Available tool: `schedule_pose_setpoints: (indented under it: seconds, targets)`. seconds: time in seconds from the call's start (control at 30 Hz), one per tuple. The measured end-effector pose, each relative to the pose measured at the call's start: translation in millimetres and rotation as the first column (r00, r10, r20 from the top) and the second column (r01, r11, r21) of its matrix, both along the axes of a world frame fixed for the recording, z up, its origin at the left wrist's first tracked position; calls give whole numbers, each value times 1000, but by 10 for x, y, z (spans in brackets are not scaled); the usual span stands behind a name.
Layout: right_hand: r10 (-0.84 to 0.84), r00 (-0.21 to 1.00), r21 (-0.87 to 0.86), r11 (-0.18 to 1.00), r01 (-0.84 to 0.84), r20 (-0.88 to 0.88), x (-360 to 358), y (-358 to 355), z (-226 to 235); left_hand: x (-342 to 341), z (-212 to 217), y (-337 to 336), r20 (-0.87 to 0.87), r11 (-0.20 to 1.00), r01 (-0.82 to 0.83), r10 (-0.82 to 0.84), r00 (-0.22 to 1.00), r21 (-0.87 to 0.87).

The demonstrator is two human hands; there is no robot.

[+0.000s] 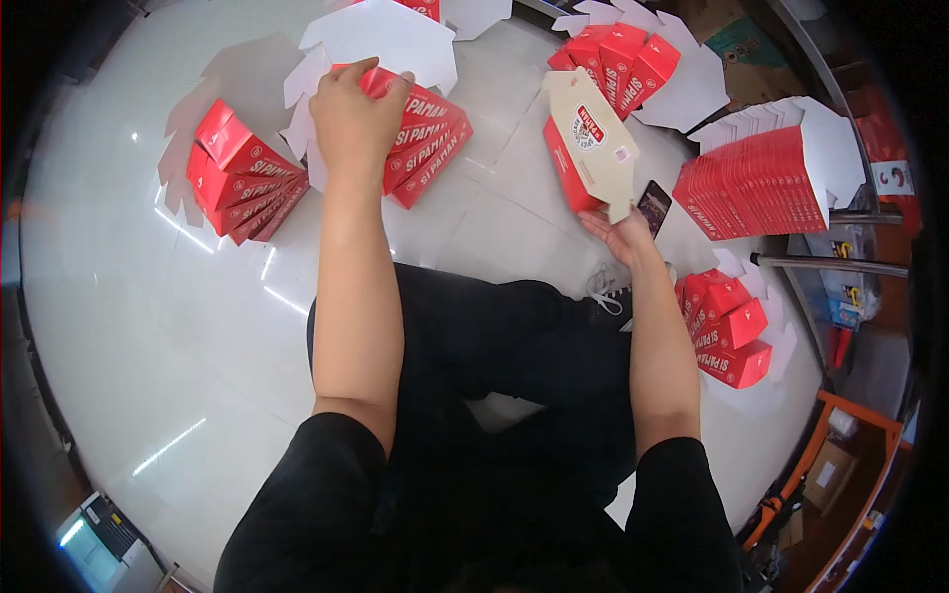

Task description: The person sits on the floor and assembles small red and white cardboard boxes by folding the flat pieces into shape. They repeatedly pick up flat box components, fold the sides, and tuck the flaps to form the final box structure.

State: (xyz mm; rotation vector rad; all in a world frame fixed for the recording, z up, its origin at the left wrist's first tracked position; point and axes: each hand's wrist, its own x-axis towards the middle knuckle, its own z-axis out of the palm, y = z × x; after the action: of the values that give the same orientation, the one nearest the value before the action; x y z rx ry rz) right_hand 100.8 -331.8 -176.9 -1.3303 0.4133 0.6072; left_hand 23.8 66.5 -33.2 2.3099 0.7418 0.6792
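My left hand (358, 114) is at a fanned stack of nested red cartons (427, 138) with white flaps, its fingers and thumb bent round the upper end of the nearest carton. My right hand (621, 235) supports the near end of a single red carton (596, 148) from below, palm turned up and fingertips under its edge. That carton's cream-coloured face is turned up, with a red and white printed badge on it. The fingers beneath it are partly hidden. A dark phone (653, 209) lies on the floor beside the right hand.
More fanned red cartons stand at the left (247, 183), far right (618, 64) and right (727, 326). A long row of flattened red cartons (756, 183) stands by a metal rack (830, 263). An orange shelf frame (860, 415) is at lower right. My sneaker (611, 296) is near the right wrist.
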Motion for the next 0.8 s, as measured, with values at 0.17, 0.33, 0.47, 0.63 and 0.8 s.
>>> schedule_pose_setpoints:
  seconds: [0.17,0.33,0.47,0.63,0.8]
  targets:
    - [31,998,-47,998,-34,-62,-20,18,53,116,-380,4,-161,999,-37,34,986,-12]
    - [-149,989,-220,965,145,-6,-92,-125,182,-15,-414,-212,-123,997,63,-58,991,38]
    - [-12,962,-459,877,140,271,-379,-203,537,-189,-489,-203,-82,994,55,-47,995,96]
    - [-62,825,-446,818,364,561,-1230,-702,890,-263,-762,-325,189,992,113,-99,977,-62]
    - [5,721,-340,884,321,693,-1850,-550,931,-900,-390,-309,111,996,-25,34,993,-81]
